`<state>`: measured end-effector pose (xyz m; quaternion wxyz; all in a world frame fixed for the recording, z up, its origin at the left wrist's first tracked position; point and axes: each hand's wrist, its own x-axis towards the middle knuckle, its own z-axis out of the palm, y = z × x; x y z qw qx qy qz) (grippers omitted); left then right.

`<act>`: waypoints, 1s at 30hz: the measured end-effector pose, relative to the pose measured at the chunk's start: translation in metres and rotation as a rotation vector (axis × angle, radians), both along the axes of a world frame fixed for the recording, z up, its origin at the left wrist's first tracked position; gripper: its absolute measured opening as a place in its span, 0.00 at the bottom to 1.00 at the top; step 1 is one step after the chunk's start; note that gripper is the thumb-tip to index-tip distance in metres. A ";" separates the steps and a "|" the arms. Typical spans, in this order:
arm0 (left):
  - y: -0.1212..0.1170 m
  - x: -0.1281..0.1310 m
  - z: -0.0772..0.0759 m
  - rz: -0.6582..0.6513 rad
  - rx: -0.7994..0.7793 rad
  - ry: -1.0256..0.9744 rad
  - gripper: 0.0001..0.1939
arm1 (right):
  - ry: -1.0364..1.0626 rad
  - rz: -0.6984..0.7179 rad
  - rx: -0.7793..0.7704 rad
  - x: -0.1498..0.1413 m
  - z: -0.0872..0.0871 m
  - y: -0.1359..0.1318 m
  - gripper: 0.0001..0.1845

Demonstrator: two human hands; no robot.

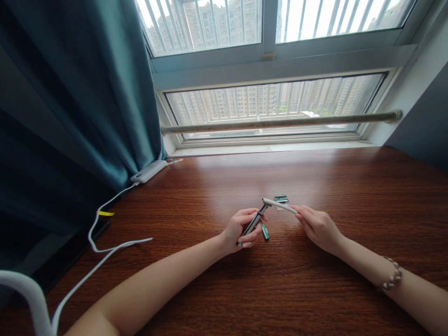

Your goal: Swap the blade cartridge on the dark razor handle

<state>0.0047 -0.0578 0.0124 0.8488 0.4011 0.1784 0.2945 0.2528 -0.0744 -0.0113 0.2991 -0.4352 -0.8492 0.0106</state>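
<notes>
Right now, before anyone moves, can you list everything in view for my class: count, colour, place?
table: one, reddish brown, beneath the hands
window: one, pale-framed, back
buildings: several, pale, outside
rail: one, dull grey-beige, across lower pane
curtain: one, blue, left
box: one, white, beside curtain
cable: at least one, white, left
tag: one, yellow, at cable
curved tube: one, white, bottom left
razor: one, grey and black, in left hand
stick: one, white, right fingertips to razor's top
razor heads: at least two, green and black, near hands
bracelet: one, brownish, right forearm
left hand: one, bare, centre
right hand: one, bare, right of centre
</notes>
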 end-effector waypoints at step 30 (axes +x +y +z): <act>-0.002 -0.001 -0.002 0.035 0.122 0.091 0.14 | 0.104 0.054 -0.047 -0.001 0.004 0.000 0.15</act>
